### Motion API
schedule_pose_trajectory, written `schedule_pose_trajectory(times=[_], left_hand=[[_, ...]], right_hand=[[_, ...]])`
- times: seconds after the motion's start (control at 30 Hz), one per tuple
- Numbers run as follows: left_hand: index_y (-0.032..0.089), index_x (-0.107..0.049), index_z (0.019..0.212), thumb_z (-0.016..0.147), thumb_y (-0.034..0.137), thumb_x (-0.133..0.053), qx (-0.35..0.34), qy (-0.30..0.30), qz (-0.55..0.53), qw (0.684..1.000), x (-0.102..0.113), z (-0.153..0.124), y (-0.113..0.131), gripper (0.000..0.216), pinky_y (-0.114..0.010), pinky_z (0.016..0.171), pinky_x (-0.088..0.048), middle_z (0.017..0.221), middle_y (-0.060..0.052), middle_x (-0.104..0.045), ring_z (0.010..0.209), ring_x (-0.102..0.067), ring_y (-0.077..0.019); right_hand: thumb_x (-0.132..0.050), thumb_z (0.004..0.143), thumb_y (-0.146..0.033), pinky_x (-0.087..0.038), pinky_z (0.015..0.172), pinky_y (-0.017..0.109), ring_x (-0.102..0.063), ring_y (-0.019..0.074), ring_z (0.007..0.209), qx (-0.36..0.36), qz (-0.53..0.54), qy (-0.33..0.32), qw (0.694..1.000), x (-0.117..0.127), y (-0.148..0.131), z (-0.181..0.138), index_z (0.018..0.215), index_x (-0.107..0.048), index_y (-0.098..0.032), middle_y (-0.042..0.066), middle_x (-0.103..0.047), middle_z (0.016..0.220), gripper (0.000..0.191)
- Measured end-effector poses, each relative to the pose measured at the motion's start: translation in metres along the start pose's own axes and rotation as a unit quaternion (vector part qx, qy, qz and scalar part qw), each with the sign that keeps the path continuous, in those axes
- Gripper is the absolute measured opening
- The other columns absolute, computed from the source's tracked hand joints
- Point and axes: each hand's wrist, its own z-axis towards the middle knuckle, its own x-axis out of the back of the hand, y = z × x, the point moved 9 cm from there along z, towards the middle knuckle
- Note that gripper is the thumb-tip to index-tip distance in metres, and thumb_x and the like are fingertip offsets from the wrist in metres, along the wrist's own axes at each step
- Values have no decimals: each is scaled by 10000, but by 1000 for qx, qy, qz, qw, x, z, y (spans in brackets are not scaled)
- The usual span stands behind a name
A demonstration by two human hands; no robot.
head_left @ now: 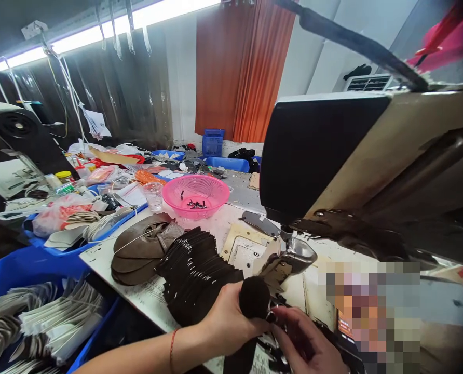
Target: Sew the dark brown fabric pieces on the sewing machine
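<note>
Your left hand (231, 317) is wrapped around a dark, fuzzy-looking piece of material (254, 300), thumb and fingers closed on it so that its rounded upper end stands up above your fist while the rest hangs down past your wrist toward the bottom edge of the view. Your right hand (307, 340) comes in from the lower right with the fingers loosely curled and the fingertips right at the lower part of that same piece, just beside your left thumb; whether they actually pinch it cannot be told from here. Both hands sit just in front of the sewing machine (371, 171), whose dark head fills the right half of the view, with its presser foot (289, 254) directly above and behind the piece you hold. To the left of your left hand lies a fanned stack of dark cut pieces (192, 270) on the worktable (146, 296), touching a pile of brown rounded leather pieces (138, 252) further left. Behind those stands a pink plastic basket (195, 195) with a few small dark bits in it, and a clear plastic cup (152, 195) just beside it. A blue bin (29, 265) at the lower left holds bundles of pale cut pieces (56, 317). A red thread bracelet (172, 349) circles your left wrist.
</note>
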Motion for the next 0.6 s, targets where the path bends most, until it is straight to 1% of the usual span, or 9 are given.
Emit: schedule_pose_trajectory(times=[0.07,0.13,0.2,0.23,0.27,0.3,0.37,0.47,0.6], left_hand=[[129,-585,703,538,97,-686,18,-11,-13,1000,0,-2,-1,197,-189,548,-327,637,50,-512,600,-410,-74],[131,-618,755,518,157,-721,114,-52,-59,990,-4,-6,-14,261,-209,577,-381,662,26,-578,604,-481,-98],[128,-648,799,529,302,-747,229,-101,-106,962,-12,-15,-29,336,-253,589,-429,679,-19,-634,603,-553,-144],[123,-659,796,539,366,-745,260,-122,-119,950,-15,-19,-32,364,-265,582,-437,672,-36,-645,591,-569,-157],[118,-666,772,547,397,-743,267,-137,-126,945,-17,-20,-31,367,-263,570,-432,654,-43,-645,572,-568,-155],[115,-669,743,555,394,-744,255,-145,-129,947,-18,-19,-28,345,-251,560,-419,635,-38,-638,551,-555,-141],[116,-664,689,547,317,-762,214,-149,-128,957,-19,-15,-21,265,-225,545,-387,598,-16,-615,522,-516,-109],[122,-652,669,535,252,-775,179,-113,-104,972,-14,-10,-18,225,-220,545,-364,577,-1,-601,528,-500,-104],[117,-650,690,549,254,-785,137,-89,-70,984,-9,-6,-13,238,-225,555,-355,606,-6,-608,557,-498,-109]], right_hand=[[-614,839,-415,-470,583,190,-602,138,661,-47,45,-21,998,-4,4,0,846,-683,-250,6,-646,766,179],[-584,853,-446,-434,571,199,-545,127,626,-76,77,-50,993,-9,2,0,782,-664,-237,-8,-586,709,236],[-561,863,-460,-421,580,218,-526,131,627,-86,99,-81,988,-12,-3,-2,753,-643,-226,-10,-551,704,272],[-552,868,-461,-420,587,227,-527,135,634,-80,101,-96,987,-13,-7,-2,747,-635,-223,-7,-545,712,280],[-538,879,-456,-416,589,234,-525,137,637,-68,94,-109,987,-14,-11,-3,748,-630,-223,-3,-539,719,283],[-517,894,-445,-410,594,238,-524,139,646,-50,82,-118,988,-13,-15,-3,757,-630,-224,2,-538,730,283],[-479,923,-414,-401,615,243,-525,141,675,-4,56,-125,991,-11,-22,-3,785,-634,-233,10,-541,756,275],[-448,945,-364,-401,630,239,-526,140,696,42,33,-126,991,-8,-28,-2,807,-626,-246,10,-543,772,254],[-449,948,-317,-407,610,224,-533,131,693,59,13,-126,990,-8,-29,-3,814,-621,-251,13,-562,819,228]])
